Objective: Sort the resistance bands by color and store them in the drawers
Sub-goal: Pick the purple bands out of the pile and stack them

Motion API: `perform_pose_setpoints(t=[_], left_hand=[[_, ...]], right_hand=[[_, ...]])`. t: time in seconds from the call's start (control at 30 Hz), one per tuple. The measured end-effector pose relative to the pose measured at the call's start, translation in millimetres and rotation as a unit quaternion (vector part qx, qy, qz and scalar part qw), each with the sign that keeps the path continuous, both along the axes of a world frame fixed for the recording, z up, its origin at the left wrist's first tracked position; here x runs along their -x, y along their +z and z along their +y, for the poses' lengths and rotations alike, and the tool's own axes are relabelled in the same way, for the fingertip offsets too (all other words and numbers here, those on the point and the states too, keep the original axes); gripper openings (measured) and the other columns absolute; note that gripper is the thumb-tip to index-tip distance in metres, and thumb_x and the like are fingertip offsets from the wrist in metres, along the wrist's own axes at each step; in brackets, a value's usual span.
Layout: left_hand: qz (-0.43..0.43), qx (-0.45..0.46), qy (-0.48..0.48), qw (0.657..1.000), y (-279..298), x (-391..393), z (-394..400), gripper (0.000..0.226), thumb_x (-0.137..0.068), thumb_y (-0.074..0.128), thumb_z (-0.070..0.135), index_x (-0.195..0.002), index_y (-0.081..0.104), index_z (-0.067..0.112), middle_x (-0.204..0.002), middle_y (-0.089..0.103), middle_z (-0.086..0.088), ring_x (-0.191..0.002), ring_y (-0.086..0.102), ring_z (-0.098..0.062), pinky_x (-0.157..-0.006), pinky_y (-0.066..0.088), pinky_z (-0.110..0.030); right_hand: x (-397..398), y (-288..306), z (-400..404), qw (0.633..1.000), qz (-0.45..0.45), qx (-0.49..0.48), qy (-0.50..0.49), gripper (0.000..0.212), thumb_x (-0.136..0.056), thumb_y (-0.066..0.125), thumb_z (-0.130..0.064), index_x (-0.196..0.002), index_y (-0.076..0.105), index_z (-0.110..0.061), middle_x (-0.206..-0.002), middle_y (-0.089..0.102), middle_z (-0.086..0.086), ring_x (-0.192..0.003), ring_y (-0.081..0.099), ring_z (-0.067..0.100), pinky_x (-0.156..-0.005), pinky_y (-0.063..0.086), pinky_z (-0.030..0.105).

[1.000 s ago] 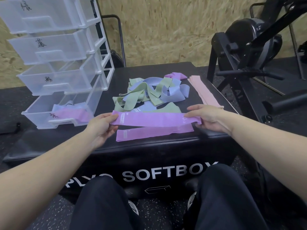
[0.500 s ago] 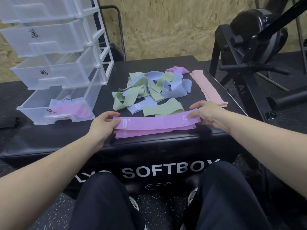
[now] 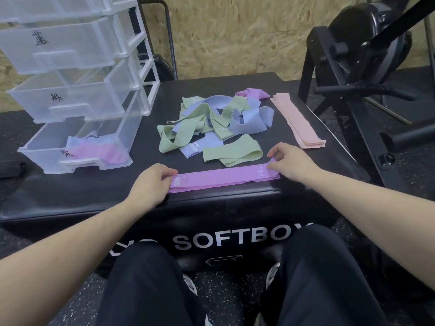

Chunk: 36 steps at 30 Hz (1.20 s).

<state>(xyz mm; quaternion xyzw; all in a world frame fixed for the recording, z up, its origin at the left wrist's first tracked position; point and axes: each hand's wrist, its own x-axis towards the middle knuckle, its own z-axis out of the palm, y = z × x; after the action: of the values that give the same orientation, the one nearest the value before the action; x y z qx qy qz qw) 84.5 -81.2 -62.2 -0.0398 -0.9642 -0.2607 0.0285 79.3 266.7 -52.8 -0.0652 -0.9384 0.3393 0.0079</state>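
Here, a flat stack of purple bands (image 3: 224,177) lies along the near edge of the black bench (image 3: 98,191), and both hands work at its ends. The left hand (image 3: 149,184) grips the stack's left end, its fingers (image 3: 170,172) curled down over the edge of the fabric; the right hand (image 3: 290,164) pinches the right end, fingers bent onto the band beside the printed number. Just beyond the purple stack, toward the middle of the bench, sits a loose tangle of green bands (image 3: 231,153) and blue bands (image 3: 249,122), looped over and under one another, with a single crumpled purple band (image 3: 253,93) at the tangle's far side. To the right of the tangle, well apart from the purple stack's middle but near its right end, a neat pile of pink bands (image 3: 297,122) lies lengthwise toward the bench's right edge. On the bench's left part stands a clear plastic drawer unit (image 3: 138,67) with its drawers pulled out in steps; each front bears a handwritten mark. The bottom drawer (image 3: 77,147) is drawn out farthest and holds purple fabric against its front wall, with something paler behind it that cannot be told apart. Beyond the bench's right side stands black exercise equipment (image 3: 367,55), and the person's dark-trousered knees show below the bench's front face, which bears white lettering.
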Motion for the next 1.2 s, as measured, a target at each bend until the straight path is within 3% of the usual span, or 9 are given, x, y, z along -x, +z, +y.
perform_pose_setpoints(t=[0.13, 0.23, 0.43, 0.63, 0.87, 0.97, 1.07, 1.2], left_hand=[[0.005, 0.024, -0.007, 1.0, -4, 2, -5, 0.028, -0.1, 0.051, 0.019, -0.12, 0.071, 0.018, -0.124, 0.061, 0.004, -0.114, 0.056, -0.017, -0.093, 0.039, -0.026], [0.001, 0.03, -0.015, 0.999, -5, 0, -11, 0.027, -0.1, 0.052, 0.024, -0.117, 0.072, 0.021, -0.119, 0.057, 0.007, -0.103, 0.056, -0.013, -0.089, 0.038, -0.024], [0.023, 0.025, 0.005, 0.999, 3, -4, -22, 0.019, -0.096, 0.057, 0.03, -0.111, 0.068, 0.027, -0.12, 0.045, 0.011, -0.083, 0.056, -0.01, -0.08, 0.042, -0.028], [0.044, 0.021, -0.041, 0.998, 28, 6, -5, 0.017, -0.096, 0.054, 0.032, -0.107, 0.068, 0.03, -0.119, 0.049, 0.013, -0.074, 0.055, -0.002, -0.077, 0.045, -0.031], [0.078, 0.026, -0.098, 0.992, 49, 43, 31, 0.017, -0.097, 0.052, 0.031, -0.107, 0.065, 0.03, -0.122, 0.051, 0.013, -0.082, 0.057, -0.008, -0.077, 0.043, -0.029], [0.092, 0.031, -0.115, 0.989, 50, 64, 42, 0.019, -0.097, 0.052, 0.029, -0.11, 0.066, 0.028, -0.123, 0.055, 0.011, -0.1, 0.056, -0.011, -0.082, 0.041, -0.028], [0.105, 0.011, -0.133, 0.985, 48, 86, 51, 0.02, -0.096, 0.054, 0.026, -0.111, 0.067, 0.025, -0.12, 0.06, 0.011, -0.109, 0.055, -0.009, -0.086, 0.041, -0.025], [0.118, 0.015, -0.145, 0.982, 49, 124, 66, 0.022, -0.095, 0.053, 0.024, -0.113, 0.066, 0.024, -0.117, 0.061, 0.009, -0.108, 0.054, -0.013, -0.088, 0.043, -0.03]], right_hand=[[-4, -6, 2, 0.998, 0.018, -0.053, 0.009, 0.02, -0.087, 0.065, -0.017, -0.106, 0.061, -0.023, -0.096, 0.055, -0.002, -0.08, 0.058, 0.018, -0.068, 0.041, 0.03], [-9, -4, 1, 0.996, 0.023, -0.084, 0.031, 0.019, -0.089, 0.063, -0.021, -0.107, 0.058, -0.026, -0.097, 0.048, -0.004, -0.08, 0.057, 0.017, -0.071, 0.04, 0.03], [-18, 5, -4, 0.994, 0.028, -0.085, 0.055, 0.015, -0.089, 0.058, -0.021, -0.103, 0.059, -0.027, -0.098, 0.054, -0.004, -0.09, 0.059, 0.018, -0.079, 0.047, 0.034], [-12, 26, -23, 0.99, 0.056, -0.096, 0.09, 0.014, -0.089, 0.059, -0.023, -0.103, 0.061, -0.026, -0.097, 0.058, -0.006, -0.089, 0.059, 0.015, -0.08, 0.049, 0.035], [21, 43, -43, 0.985, 0.08, -0.096, 0.114, 0.017, -0.09, 0.056, -0.025, -0.106, 0.061, -0.027, -0.099, 0.06, -0.012, -0.086, 0.059, 0.012, -0.075, 0.05, 0.034], [43, 44, -48, 0.984, 0.09, -0.101, 0.117, 0.012, -0.09, 0.055, -0.024, -0.1, 0.058, -0.03, -0.094, 0.058, -0.014, -0.086, 0.058, 0.012, -0.071, 0.045, 0.031], [66, 44, -49, 0.985, 0.102, -0.092, 0.102, 0.015, -0.09, 0.055, -0.022, -0.102, 0.061, -0.029, -0.102, 0.061, -0.009, -0.094, 0.059, 0.013, -0.08, 0.05, 0.034], [106, 44, -42, 0.986, 0.112, -0.09, 0.081, 0.022, -0.089, 0.054, -0.018, -0.108, 0.065, -0.024, -0.106, 0.055, -0.01, -0.104, 0.052, 0.014, -0.083, 0.045, 0.034]])
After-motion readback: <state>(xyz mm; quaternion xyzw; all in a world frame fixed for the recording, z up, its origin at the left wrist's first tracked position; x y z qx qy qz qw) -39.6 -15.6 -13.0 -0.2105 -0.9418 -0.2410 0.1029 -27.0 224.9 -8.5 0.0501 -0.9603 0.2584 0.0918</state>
